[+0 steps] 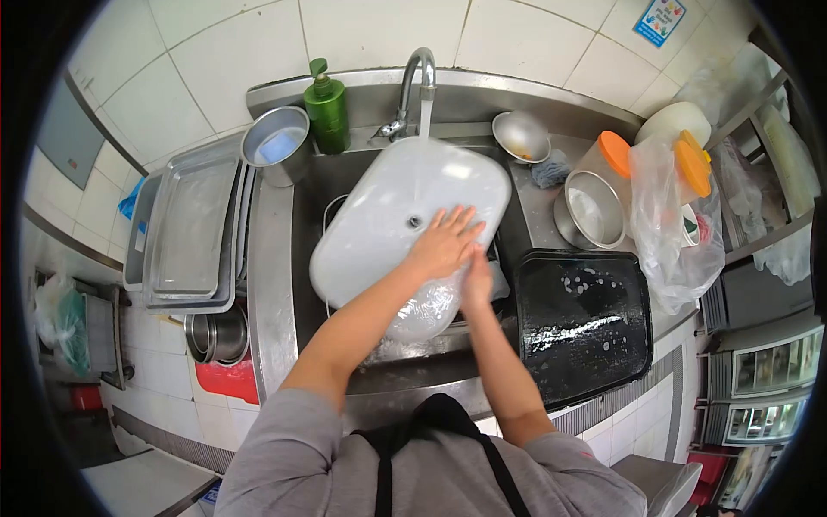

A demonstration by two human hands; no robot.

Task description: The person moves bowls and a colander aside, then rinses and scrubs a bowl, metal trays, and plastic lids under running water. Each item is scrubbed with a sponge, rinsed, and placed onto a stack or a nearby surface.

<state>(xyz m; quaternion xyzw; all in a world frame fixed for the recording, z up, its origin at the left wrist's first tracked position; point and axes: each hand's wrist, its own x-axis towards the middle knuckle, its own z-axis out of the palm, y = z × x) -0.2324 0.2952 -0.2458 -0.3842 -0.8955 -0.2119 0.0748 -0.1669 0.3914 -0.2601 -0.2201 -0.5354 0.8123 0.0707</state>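
A large white rounded-rectangular plastic lid (370,215), with a small round metal fitting (413,222) at its middle, is held tilted over the sink (301,233). Water from the faucet (422,73) runs onto its far end and spreads down the surface. My left hand (446,241) lies flat on the lid, fingers spread. At the lid's right edge, my right hand (476,280) grips the rim; its fingers are partly hidden behind it and a little blurred. The lid covers most of the basin's contents.
A wet black tray (586,323) lies right of the sink, below metal bowls (590,211) and orange-lidded containers (613,155). Stacked metal trays (194,228) stand left. A green pump bottle (326,112) and a metal pot (277,142) flank the sink's back left corner.
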